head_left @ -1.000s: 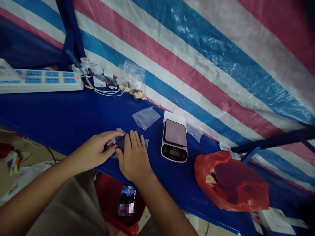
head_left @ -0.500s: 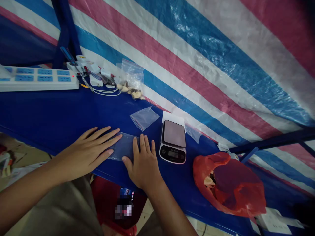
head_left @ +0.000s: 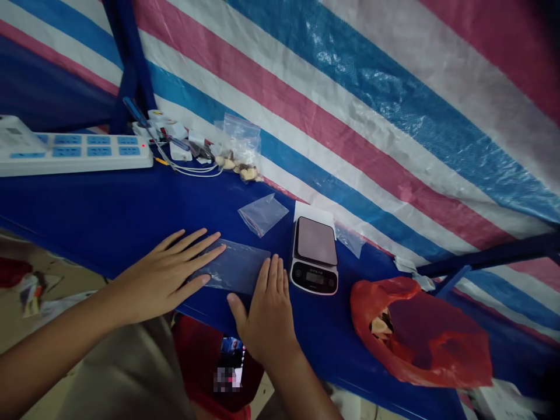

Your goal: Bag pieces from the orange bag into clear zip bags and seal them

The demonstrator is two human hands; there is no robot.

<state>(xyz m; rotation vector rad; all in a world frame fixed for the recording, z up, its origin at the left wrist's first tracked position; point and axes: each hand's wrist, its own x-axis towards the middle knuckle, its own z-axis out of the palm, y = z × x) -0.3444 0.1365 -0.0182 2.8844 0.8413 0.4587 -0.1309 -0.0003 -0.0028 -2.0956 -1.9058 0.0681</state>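
Note:
A clear plastic bag (head_left: 238,265) lies flat on the blue table. My left hand (head_left: 168,279) is spread over the bag's left end, palm down, with its fingers apart. At the bag's right end, my right hand (head_left: 270,318) rests flat, its fingers side by side and the thumb held out. Neither hand grasps anything. Just right of my right hand stands a small kitchen scale (head_left: 317,242) with a dark display; its platform is bare. Another clear bag (head_left: 263,214) lies behind, left of the scale.
A red plastic bag (head_left: 420,338) with pale pieces inside sits at the right. Along the back are a power strip (head_left: 79,154), a screwdriver (head_left: 136,111), cables and a zip bag (head_left: 242,140) of pale pieces. A phone (head_left: 231,356) lies on a red stool below the table edge.
My right hand has slid right along the bag, uncovering more of its right part. My left hand keeps its place on the bag. The whole view has shifted slightly.

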